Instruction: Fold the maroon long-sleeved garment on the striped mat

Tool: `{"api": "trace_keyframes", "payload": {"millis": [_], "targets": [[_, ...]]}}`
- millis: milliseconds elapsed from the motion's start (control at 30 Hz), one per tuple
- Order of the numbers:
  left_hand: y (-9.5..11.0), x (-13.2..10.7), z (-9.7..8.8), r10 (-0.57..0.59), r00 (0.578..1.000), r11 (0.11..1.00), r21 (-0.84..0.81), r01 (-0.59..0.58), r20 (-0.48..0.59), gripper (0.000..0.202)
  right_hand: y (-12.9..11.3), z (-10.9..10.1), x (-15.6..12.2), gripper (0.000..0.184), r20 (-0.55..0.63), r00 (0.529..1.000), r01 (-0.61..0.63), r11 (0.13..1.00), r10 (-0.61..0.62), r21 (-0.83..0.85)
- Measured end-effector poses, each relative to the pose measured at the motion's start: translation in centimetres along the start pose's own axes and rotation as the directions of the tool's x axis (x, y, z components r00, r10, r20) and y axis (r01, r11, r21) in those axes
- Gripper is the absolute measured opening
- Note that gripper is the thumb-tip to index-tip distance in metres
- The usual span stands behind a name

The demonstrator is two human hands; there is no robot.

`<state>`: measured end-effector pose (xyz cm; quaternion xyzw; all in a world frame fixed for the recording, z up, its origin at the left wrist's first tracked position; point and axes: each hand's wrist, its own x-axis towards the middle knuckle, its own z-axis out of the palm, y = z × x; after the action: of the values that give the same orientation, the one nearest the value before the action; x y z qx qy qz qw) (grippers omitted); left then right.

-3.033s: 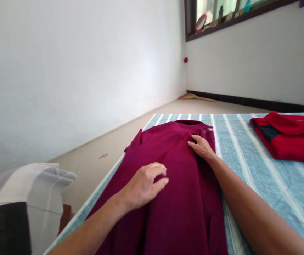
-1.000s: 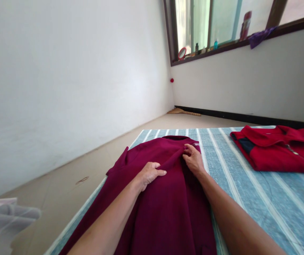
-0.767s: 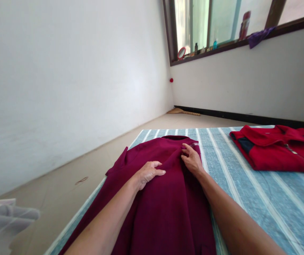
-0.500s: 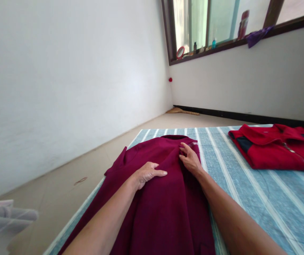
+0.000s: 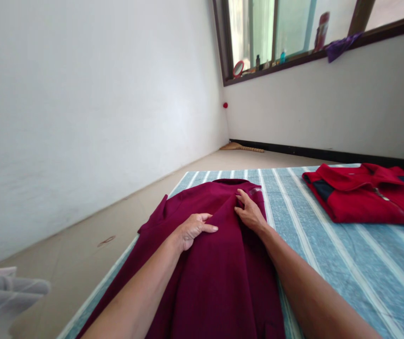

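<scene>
A maroon jacket [image 5: 216, 278] lies stretched out on a blue-and-white striped sheet [image 5: 295, 207], its collar at the far end and a pale strip near its far right corner. My left hand [image 5: 193, 230] rests on the middle of the jacket, thumb held apart from the forefinger; its other fingers are partly hidden. Farther up and to the right, my right hand [image 5: 249, 212] has its fingers bent onto the cloth, gripping a raised fold. That fold runs slantwise between the two hands.
On the right of the sheet sits a folded red jacket [image 5: 367, 195] with dark panels. A whisk broom [image 5: 240, 147] lies on the floor in the far corner. Greyish-white cloth [image 5: 7, 296] shows at lower left. A purple cloth [image 5: 341, 47] hangs from the windowsill.
Both hands have shifted very slightly left in the picture, along with the whole view. Their hold on the maroon jacket looks the same.
</scene>
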<state>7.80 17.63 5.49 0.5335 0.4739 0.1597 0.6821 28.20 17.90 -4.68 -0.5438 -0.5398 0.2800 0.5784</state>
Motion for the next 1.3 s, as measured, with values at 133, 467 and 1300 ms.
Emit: {"api": "trace_keyframes", "payload": {"millis": [133,467,1300], "targets": [[0.2,-0.1,0.0,-0.027,1.000,0.999,0.021,0.027,0.001,0.046,0.0,0.0,0.0,0.072,-0.005,1.000,-0.005,1.000,0.005,-0.017],[-0.1,-0.1,-0.4,-0.025,0.999,0.998,-0.056,0.022,-0.038,0.045,-0.2,-0.1,0.0,0.071,-0.001,1.000,-0.004,0.999,0.003,-0.036],[-0.5,-1.1,-1.1,0.043,0.999,0.994,0.101,-0.041,-0.015,0.041,-1.7,-0.4,-0.5,0.075,0.015,1.000,-0.021,0.993,0.023,-0.118]]}}
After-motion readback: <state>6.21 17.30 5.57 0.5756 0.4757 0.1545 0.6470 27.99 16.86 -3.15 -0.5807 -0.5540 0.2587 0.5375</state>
